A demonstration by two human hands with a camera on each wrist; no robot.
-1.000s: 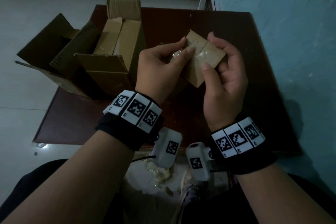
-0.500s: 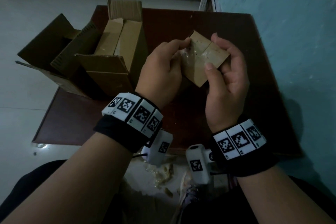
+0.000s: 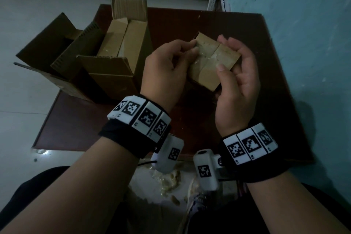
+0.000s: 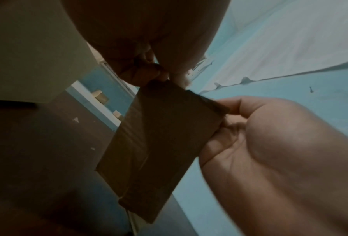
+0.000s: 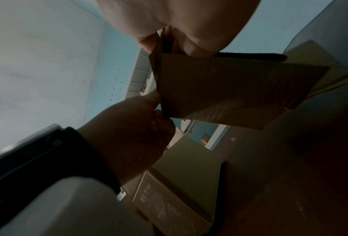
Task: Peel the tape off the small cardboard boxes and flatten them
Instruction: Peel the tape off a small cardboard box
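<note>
A small tan cardboard box [image 3: 210,62] is held in the air above the dark red table [image 3: 199,24]. My right hand [image 3: 235,74] grips it from the right, thumb on its top face and fingers behind. My left hand [image 3: 171,64] pinches the clear tape at the box's upper left corner with thumb and forefinger. In the left wrist view the box [image 4: 159,143] shows its dark underside, with my left fingertips [image 4: 161,73] at its top edge. The right wrist view shows the box [image 5: 229,89] from below with my right fingers [image 5: 191,46] on its edge.
A large open carton [image 3: 106,59] with raised flaps stands at the table's left, holding more tan boxes [image 3: 121,38]. A pale blue wall [image 3: 303,43] runs close on the right. Crumpled tape scraps [image 3: 171,178] lie on the floor by my knees.
My left fingers have drawn in from a spread reach into a tight pinch at the box's corner. The right hand has turned the box a little and kept its hold.
</note>
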